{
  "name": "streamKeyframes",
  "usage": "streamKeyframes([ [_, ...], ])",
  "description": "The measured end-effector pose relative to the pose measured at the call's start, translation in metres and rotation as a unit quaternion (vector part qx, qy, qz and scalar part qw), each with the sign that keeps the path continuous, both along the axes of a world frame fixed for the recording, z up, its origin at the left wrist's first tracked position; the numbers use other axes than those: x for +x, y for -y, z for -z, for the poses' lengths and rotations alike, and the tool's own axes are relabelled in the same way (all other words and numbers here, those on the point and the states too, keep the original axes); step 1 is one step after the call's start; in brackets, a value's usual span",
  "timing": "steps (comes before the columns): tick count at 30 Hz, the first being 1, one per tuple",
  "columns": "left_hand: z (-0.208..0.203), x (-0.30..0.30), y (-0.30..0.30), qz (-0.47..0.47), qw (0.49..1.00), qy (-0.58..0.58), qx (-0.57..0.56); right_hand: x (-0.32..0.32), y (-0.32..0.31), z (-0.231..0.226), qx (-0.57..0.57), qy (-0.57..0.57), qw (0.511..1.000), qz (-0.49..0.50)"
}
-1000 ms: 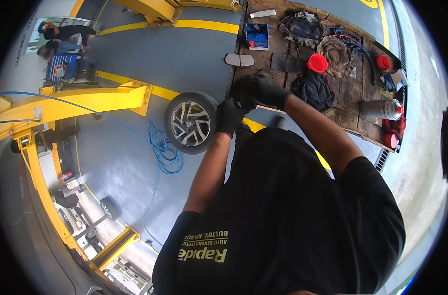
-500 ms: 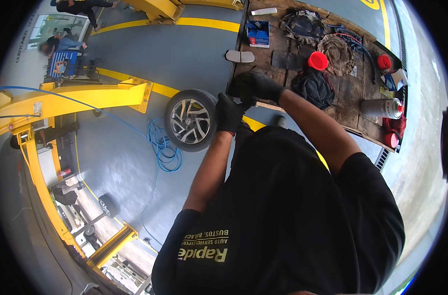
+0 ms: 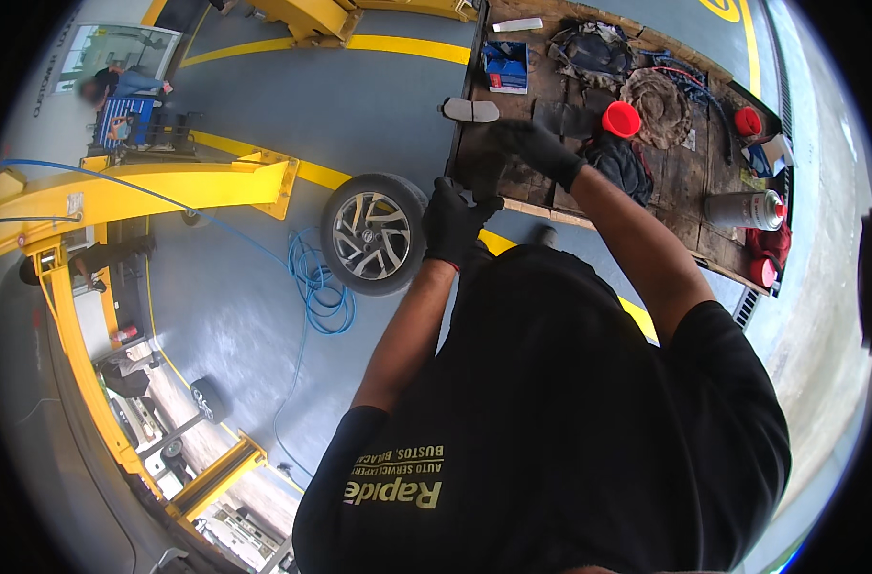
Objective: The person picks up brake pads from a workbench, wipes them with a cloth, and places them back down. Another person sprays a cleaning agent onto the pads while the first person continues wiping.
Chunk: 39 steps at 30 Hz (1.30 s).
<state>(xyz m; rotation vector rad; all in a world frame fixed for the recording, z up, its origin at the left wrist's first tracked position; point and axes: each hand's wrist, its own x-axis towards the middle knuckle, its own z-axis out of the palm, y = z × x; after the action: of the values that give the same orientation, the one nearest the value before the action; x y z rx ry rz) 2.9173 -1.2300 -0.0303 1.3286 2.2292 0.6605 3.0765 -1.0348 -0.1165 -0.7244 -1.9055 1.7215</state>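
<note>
Both my hands wear black gloves at the near left corner of the wooden worktable [image 3: 522,187]. My left hand [image 3: 455,222] is closed just off the table edge, around something small and greyish that I cannot make out. Over the tabletop, my right hand [image 3: 543,155] has its fingers bent together beside a dark patch between the hands; glove and patch blend, so what it grips is unclear. A pale grey brake pad [image 3: 470,110] lies at the table's left edge, just beyond my hands. Farther back stands an open blue box [image 3: 506,67].
A wheel with tyre [image 3: 373,233] is left of my left hand, near a coiled blue hose [image 3: 323,287]. On the table are a red cup [image 3: 621,120], dark rags [image 3: 620,167] and a spray can [image 3: 742,209]. Yellow lift arms [image 3: 158,199] extend at left; a person [image 3: 120,81] sits beyond.
My hands have drawn apart: the right has shifted slightly right over the table, the left a little down. The brake pad and the wheel have stayed in place.
</note>
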Motion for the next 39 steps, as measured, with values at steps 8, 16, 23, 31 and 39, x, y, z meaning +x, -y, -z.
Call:
streamKeyframes([
  [8, 0.036, -0.007, 0.010, 0.036, 0.998, 0.040, 0.045, -0.013, 0.048, -0.025, 0.308, 0.161, 0.926, -0.147],
  [16, 0.018, -0.010, 0.005, -0.014, 0.997, 0.052, 0.046, -0.012, 0.068, -0.061, 0.304, 0.020, 0.946, -0.112],
  [23, 0.021, -0.006, 0.015, -0.039, 0.997, 0.019, 0.062, -0.023, 0.063, -0.072, 0.340, 0.070, 0.930, -0.119],
  [31, 0.030, -0.014, 0.010, -0.031, 0.994, 0.058, 0.091, -0.015, 0.065, -0.067, 0.299, 0.111, 0.936, -0.148],
  [39, 0.046, -0.003, 0.008, -0.042, 0.992, 0.079, 0.094, -0.018, 0.082, -0.045, 0.216, 0.093, 0.970, -0.068],
])
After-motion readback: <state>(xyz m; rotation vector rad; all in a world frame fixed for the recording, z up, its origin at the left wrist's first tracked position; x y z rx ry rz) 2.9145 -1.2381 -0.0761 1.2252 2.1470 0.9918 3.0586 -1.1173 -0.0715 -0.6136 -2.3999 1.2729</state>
